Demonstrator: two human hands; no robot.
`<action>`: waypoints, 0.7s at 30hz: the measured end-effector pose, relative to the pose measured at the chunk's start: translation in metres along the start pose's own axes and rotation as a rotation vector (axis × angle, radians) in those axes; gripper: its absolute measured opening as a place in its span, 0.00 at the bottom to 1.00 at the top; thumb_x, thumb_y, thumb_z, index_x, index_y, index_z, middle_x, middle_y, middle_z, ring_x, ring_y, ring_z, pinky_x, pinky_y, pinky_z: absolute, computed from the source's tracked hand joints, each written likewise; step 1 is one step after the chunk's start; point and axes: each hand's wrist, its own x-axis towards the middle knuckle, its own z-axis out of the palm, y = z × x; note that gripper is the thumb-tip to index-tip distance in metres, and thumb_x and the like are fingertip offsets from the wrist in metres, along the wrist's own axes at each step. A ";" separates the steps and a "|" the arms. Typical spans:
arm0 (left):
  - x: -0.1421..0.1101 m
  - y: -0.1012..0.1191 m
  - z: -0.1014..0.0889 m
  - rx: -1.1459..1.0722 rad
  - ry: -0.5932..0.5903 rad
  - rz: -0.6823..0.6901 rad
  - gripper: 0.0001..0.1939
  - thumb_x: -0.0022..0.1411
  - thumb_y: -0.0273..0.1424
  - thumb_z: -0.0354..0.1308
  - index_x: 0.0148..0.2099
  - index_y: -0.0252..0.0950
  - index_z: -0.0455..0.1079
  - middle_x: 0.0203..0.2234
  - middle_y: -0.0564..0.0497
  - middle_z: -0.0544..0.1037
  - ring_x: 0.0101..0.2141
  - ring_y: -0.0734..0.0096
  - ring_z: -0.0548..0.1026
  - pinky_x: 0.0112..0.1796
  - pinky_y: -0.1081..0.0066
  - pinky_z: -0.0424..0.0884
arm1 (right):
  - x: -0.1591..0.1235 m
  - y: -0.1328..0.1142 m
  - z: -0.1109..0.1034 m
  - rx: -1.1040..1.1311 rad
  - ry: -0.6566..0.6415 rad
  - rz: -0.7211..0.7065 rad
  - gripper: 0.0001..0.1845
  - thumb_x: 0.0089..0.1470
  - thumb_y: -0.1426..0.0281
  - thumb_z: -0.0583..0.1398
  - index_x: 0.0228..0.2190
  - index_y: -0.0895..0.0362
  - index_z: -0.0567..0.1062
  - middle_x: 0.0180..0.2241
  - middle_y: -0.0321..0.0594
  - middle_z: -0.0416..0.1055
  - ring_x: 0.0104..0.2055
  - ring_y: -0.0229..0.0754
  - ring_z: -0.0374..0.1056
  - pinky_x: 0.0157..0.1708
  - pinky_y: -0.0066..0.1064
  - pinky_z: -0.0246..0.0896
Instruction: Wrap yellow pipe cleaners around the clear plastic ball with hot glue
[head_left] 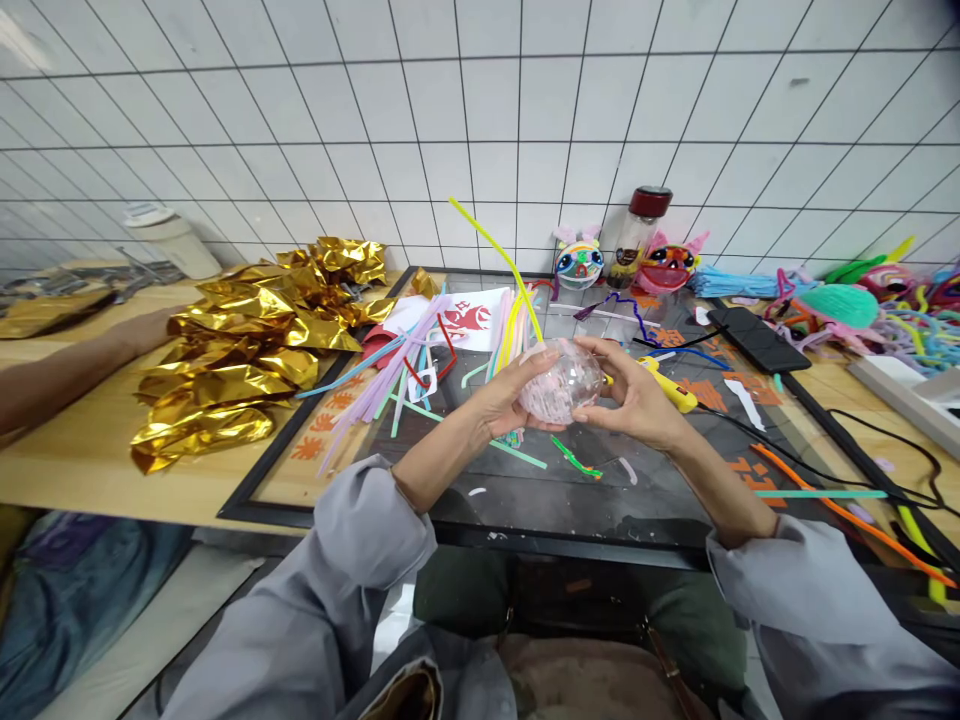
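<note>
My left hand and my right hand cup a clear round ball with pink stuff inside, held between them above a glass-topped black-framed board. Both hands have fingers wrapped round the ball. A yellow pipe cleaner rises in a curve just behind my left hand. A yellow glue gun lies by my right hand on the glass.
Crumpled gold foil heaps on the wooden table at left, where another person's arm rests. Pastel pipe cleaners, a red paper cutout, two small masks, a jar, a phone and more pipe cleaners lie around.
</note>
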 end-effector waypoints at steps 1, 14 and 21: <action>0.000 0.000 0.000 0.007 -0.001 0.006 0.33 0.47 0.50 0.70 0.51 0.39 0.71 0.41 0.42 0.80 0.34 0.62 0.79 0.34 0.62 0.77 | -0.001 0.000 0.000 -0.021 -0.001 -0.007 0.41 0.43 0.62 0.71 0.58 0.47 0.66 0.57 0.45 0.60 0.59 0.52 0.61 0.46 0.40 0.72; -0.002 -0.002 -0.001 0.048 -0.026 0.029 0.37 0.47 0.52 0.70 0.56 0.40 0.70 0.43 0.41 0.81 0.33 0.59 0.80 0.31 0.65 0.76 | -0.004 -0.002 -0.002 -0.076 -0.012 -0.051 0.40 0.44 0.64 0.71 0.58 0.47 0.66 0.57 0.45 0.61 0.61 0.53 0.60 0.52 0.44 0.69; -0.002 -0.003 0.002 0.032 -0.030 0.084 0.41 0.42 0.49 0.73 0.56 0.38 0.68 0.45 0.40 0.79 0.34 0.61 0.79 0.33 0.65 0.77 | -0.004 -0.001 -0.003 -0.064 -0.040 -0.048 0.39 0.44 0.64 0.72 0.56 0.45 0.66 0.55 0.44 0.60 0.59 0.52 0.60 0.47 0.40 0.72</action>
